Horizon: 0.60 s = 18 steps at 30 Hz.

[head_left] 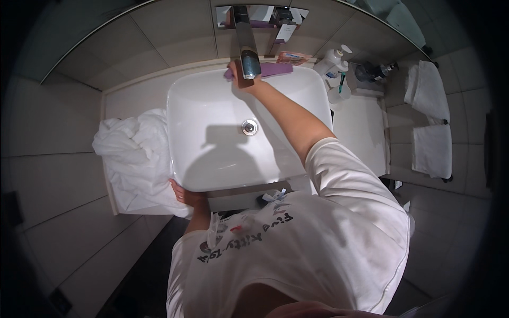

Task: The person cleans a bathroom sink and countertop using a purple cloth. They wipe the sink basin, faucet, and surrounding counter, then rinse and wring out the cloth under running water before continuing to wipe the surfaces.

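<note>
Behind the chrome faucet (250, 63), my right hand (239, 77) is on a purple cloth (276, 70) along the back rim of the white washbasin (206, 107). The faucet partly hides this hand, and cloth shows on both sides of it. My right forearm reaches across the basin, above and to the right of the drain plug (249, 127). At the basin's near left corner, my left hand (185, 195) rests low beside a crumpled white towel (137, 139). Its fingers are partly hidden, and I see nothing held there.
Right of the basin stand white pump bottles (329, 63), a cup (339, 94) with a toothbrush, and a dark pump bottle (379, 72). An orange packet (293, 58) leans at the back wall. White towels (432, 151) hang on the right wall. A mirror edge curves above.
</note>
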{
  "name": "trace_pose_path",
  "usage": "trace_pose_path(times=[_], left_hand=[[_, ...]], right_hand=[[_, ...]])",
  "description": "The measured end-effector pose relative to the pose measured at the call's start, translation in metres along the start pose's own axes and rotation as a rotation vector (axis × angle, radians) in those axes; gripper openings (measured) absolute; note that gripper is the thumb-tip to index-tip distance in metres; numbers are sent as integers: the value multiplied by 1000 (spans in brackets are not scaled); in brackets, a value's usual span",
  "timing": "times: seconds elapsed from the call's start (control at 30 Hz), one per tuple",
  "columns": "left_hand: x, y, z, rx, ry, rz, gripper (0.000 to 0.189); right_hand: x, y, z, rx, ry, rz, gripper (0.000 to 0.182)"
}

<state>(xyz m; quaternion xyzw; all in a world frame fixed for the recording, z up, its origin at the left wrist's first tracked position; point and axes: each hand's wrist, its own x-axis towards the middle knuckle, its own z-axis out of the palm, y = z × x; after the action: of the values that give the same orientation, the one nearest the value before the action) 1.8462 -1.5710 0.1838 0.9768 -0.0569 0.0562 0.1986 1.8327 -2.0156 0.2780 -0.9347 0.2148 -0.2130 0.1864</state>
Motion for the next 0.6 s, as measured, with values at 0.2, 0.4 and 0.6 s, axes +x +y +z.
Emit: trace_pose_path(times=[0.2, 0.4, 0.6], left_hand=[[-2, 9, -19, -60, 28, 81, 89], [-3, 14, -23, -73, 11, 30, 91], [-1, 8, -14, -78, 26, 62, 90]], right_hand=[[39, -86, 40, -65, -58, -127, 42], [45, -121, 68, 226, 89, -303, 50], [-21, -158, 40, 765, -117, -85, 53]])
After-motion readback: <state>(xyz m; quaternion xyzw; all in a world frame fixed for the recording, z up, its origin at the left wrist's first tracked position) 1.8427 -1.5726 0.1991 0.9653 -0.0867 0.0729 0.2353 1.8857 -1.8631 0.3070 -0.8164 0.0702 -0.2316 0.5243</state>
